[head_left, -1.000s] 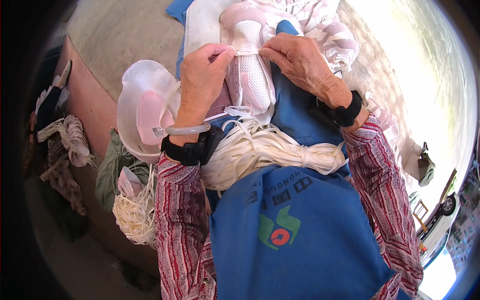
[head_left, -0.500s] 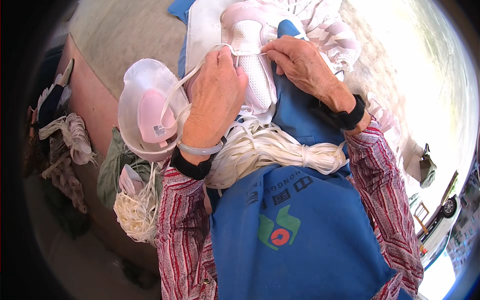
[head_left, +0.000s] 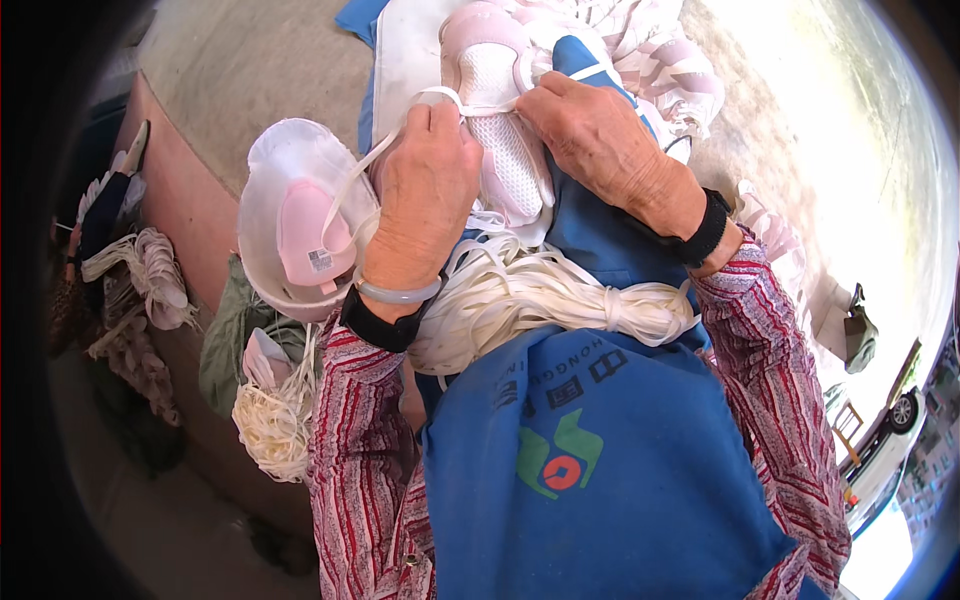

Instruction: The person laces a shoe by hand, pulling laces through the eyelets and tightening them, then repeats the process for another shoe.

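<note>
A pale pink and white shoe upper [head_left: 512, 165] with a mesh tongue lies ahead of my lap. Across its throat runs a white shoelace [head_left: 487, 108]. My left hand [head_left: 425, 195] pinches the lace at the left eyelet side, knuckles up, with a loose length trailing left. On the other side my right hand [head_left: 600, 130] has its fingers closed on the same lace near the right edge. The fingertips of both hands are partly hidden behind the knuckles. A thick bundle of white laces [head_left: 545, 300] rests on my blue apron [head_left: 600, 440], just below the upper.
At left stands a cut-open white plastic container [head_left: 262, 250] with a pink insole-shaped piece [head_left: 300, 225] inside. Below it hangs another tangle of laces [head_left: 275, 430]. More pink and white uppers [head_left: 670, 75] are piled at the far right. A white car [head_left: 885, 440] shows at the right rim.
My right hand has shifted slightly left, closer to the upper's middle. My left hand has drawn back a little to the left. Both keep hold of the lace.
</note>
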Tool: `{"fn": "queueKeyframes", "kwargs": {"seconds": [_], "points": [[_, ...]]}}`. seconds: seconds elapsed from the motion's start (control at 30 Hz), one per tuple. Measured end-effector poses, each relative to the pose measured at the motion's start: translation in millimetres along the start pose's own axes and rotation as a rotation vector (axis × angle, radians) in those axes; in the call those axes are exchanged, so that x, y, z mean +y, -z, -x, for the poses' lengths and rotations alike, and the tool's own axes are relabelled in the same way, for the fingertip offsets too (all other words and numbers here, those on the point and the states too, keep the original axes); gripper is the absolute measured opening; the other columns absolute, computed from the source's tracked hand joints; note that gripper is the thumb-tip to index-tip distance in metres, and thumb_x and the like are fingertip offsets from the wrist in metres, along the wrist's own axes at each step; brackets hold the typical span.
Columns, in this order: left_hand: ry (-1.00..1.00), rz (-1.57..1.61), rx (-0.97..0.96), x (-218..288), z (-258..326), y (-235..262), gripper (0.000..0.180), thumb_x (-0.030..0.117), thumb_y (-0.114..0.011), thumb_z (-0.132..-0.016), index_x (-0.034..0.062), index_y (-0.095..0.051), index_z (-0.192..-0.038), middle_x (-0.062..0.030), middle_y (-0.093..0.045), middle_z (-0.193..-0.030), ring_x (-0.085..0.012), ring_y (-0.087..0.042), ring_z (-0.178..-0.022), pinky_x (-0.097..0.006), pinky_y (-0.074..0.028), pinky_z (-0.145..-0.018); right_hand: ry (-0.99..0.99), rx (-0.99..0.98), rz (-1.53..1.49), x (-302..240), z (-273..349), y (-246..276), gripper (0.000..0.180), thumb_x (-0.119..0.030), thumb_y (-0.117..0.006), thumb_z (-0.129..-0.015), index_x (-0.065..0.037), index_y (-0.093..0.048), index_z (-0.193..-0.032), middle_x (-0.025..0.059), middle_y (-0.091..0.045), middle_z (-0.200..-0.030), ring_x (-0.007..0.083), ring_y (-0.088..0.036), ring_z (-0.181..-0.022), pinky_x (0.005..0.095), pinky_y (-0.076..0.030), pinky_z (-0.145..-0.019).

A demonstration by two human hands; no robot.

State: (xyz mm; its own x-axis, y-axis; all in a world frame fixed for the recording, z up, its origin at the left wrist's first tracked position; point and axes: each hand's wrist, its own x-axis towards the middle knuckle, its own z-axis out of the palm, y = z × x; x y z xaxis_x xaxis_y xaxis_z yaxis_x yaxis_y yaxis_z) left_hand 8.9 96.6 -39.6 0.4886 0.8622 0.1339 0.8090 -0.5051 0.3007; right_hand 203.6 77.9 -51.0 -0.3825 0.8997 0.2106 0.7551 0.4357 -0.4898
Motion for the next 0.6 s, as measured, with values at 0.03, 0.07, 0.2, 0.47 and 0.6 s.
{"fn": "queueKeyframes", "kwargs": {"seconds": [0.03, 0.07, 0.2, 0.47, 0.6], "points": [[0.015, 0.064, -0.011, 1, 0, 2, 0.014, 0.007, -0.057, -0.084, -0.0008, -0.052, -0.095, -0.0195, -0.056, -0.089, -0.0388, -0.06, -0.078, -0.044, -0.05, -0.066, 0.001, -0.001, -0.003, -1, -2, 1, 0.009, -0.007, -0.06, -0.08, 0.0, -0.057, -0.086, 0.0176, -0.057, -0.084, 0.0362, -0.063, -0.078, 0.0432, -0.052, -0.065], [0.025, 0.13, -0.022, 2, 0, 3, 0.012, 0.006, -0.053, -0.086, -0.001, -0.051, -0.096, -0.0224, -0.055, -0.089, -0.0427, -0.056, -0.081, -0.048, -0.046, -0.068, 0.017, 0.016, 0.006, -2, -4, 2, 0.008, -0.008, -0.06, -0.082, 0.0, -0.059, -0.084, 0.0173, -0.059, -0.081, 0.0355, -0.064, -0.077, 0.0429, -0.052, -0.064], [0.044, 0.19, 0.084, 0, -2, -5, 0.012, 0.006, -0.054, -0.087, 0.0001, -0.051, -0.096, -0.0223, -0.058, -0.088, -0.0422, -0.057, -0.076, -0.047, -0.046, -0.064, -0.213, -0.066, -0.295, 13, -9, 0, 0.017, -0.014, -0.058, -0.093, 0.001, -0.066, -0.098, 0.0127, -0.066, -0.078, 0.0204, -0.064, -0.065, 0.0305, -0.052, -0.062], [0.039, 0.346, 0.198, -6, 0, -9, 0.013, 0.002, -0.053, -0.088, 0.0032, -0.054, -0.101, -0.0181, -0.062, -0.085, -0.0385, -0.061, -0.071, -0.045, -0.047, -0.062, -0.397, 0.003, -0.504, 6, -5, -2, 0.018, -0.016, -0.058, -0.093, 0.001, -0.066, -0.096, 0.0069, -0.064, -0.07, 0.0133, -0.06, -0.061, 0.0293, -0.05, -0.061], [-0.111, 0.283, 0.183, -8, -2, -5, 0.014, 0.0, -0.052, -0.088, 0.0032, -0.056, -0.101, -0.0179, -0.062, -0.088, -0.039, -0.061, -0.071, -0.044, -0.048, -0.063, -0.064, 0.264, -0.266, -5, -6, -13, 0.016, -0.015, -0.058, -0.088, -0.001, -0.063, -0.084, 0.0177, -0.064, -0.076, 0.0381, -0.062, -0.069, 0.0428, -0.05, -0.061]]}}
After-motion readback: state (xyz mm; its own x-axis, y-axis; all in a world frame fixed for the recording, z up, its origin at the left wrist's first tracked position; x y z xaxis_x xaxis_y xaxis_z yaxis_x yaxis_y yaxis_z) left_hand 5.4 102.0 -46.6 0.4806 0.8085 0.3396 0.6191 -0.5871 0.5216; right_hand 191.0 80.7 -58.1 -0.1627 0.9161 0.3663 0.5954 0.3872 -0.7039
